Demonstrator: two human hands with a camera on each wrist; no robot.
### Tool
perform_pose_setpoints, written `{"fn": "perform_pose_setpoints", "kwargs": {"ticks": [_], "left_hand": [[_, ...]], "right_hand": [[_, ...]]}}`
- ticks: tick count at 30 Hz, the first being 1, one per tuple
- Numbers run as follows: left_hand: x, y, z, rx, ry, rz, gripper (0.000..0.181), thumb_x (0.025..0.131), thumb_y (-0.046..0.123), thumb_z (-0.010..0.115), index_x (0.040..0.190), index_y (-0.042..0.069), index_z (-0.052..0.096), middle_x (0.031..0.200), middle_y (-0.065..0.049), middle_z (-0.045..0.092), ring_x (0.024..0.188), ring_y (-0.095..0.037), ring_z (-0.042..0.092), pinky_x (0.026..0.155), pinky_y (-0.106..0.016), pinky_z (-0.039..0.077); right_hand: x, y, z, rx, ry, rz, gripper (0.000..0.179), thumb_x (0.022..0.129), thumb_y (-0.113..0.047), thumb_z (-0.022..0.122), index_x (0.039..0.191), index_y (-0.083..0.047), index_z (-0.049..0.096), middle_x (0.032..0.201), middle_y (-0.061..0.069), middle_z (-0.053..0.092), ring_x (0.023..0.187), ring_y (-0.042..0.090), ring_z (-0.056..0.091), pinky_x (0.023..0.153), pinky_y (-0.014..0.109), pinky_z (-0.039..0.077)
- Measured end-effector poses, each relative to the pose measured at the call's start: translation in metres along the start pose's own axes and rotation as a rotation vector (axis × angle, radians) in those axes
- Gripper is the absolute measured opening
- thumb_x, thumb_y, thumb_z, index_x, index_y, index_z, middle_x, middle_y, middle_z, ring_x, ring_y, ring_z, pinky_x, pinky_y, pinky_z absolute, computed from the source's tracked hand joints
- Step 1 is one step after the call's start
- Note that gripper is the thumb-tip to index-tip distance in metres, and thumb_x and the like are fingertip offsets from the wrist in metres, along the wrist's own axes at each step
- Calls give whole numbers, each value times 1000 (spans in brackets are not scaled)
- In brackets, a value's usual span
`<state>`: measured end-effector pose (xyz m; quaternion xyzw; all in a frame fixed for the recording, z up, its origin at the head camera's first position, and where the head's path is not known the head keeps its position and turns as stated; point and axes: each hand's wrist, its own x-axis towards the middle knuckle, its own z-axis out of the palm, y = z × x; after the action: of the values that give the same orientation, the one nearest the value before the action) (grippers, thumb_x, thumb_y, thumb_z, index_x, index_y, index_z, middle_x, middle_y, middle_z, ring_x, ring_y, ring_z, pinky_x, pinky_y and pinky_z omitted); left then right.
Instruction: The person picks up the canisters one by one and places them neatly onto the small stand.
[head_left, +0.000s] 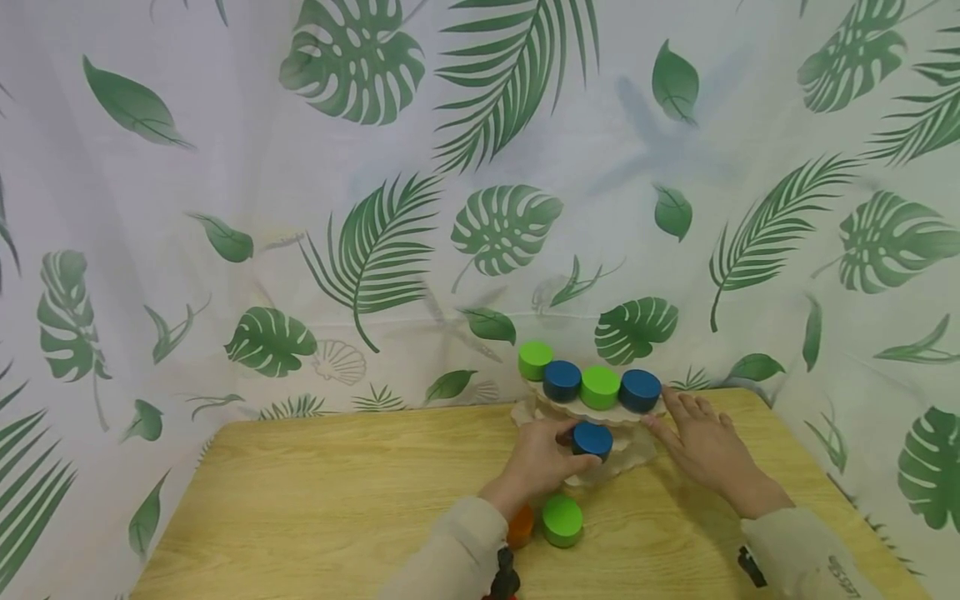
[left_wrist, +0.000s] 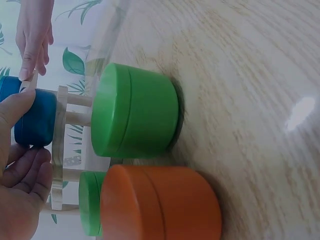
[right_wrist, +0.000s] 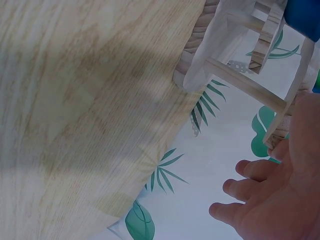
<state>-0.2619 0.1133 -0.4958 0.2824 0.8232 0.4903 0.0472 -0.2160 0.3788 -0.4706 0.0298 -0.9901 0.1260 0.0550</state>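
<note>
Thumb and fingers of my left hand (head_left: pixel 536 458) pinch a blue lidded tub (head_left: pixel 592 439) at the lower tier of a pale wooden rack (head_left: pixel 626 461). The left wrist view shows this blue tub (left_wrist: pixel 39 120) from the side, close over a wooden shelf. My right hand (head_left: pixel 708 446) holds the right end of the upper shelf between thumb and forefinger, its other fingers extended. On that upper shelf, green tubs (head_left: pixel 600 390) and blue tubs (head_left: pixel 641 392) alternate in a curved row.
On the wooden table (head_left: pixel 337 492), a green tub (head_left: pixel 562 521) and an orange tub (head_left: pixel 521 527) stand in front of the rack. A small black and red object (head_left: pixel 505 575) lies near the left sleeve. Behind the table hangs a leaf-printed curtain (head_left: pixel 420 300).
</note>
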Motion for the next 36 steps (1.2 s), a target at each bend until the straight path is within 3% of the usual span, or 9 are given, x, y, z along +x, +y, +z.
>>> {"fn": "perform_pose_setpoints", "kwargs": {"ticks": [6, 15, 27, 36], "left_hand": [[-3, -3, -1, -7, 14, 17, 56, 86, 26, 90, 137, 14, 72, 108, -1, 73, 93, -10, 59, 76, -17, 47], [-2, -2, 4, -18, 42, 41, 49, 87, 25, 89, 131, 10, 75, 104, -5, 76, 89, -14, 60, 71, -16, 45], [4, -1, 15, -39, 56, 26, 44, 87, 26, 89, 128, 13, 77, 95, -3, 75, 79, -2, 55, 65, -14, 43], [6, 1, 20, 67, 92, 38, 32, 88, 32, 88, 115, 16, 80, 74, 9, 58, 69, 2, 45, 60, -16, 37]], "right_hand": [[-1, -1, 0, 3, 4, -5, 79, 113, -54, 38, 162, 7, 29, 155, 43, 40, 143, 68, 32, 108, 85, 27], [-1, 0, 1, -2, 5, -8, 79, 113, -54, 37, 162, 7, 28, 154, 43, 40, 142, 68, 33, 107, 85, 27], [-1, 0, 1, 0, 8, -1, 79, 112, -54, 37, 162, 6, 28, 155, 42, 40, 143, 67, 33, 108, 85, 27], [0, 0, 2, -11, 15, -5, 79, 112, -54, 38, 162, 6, 28, 155, 42, 40, 143, 67, 33, 108, 84, 29]]}}
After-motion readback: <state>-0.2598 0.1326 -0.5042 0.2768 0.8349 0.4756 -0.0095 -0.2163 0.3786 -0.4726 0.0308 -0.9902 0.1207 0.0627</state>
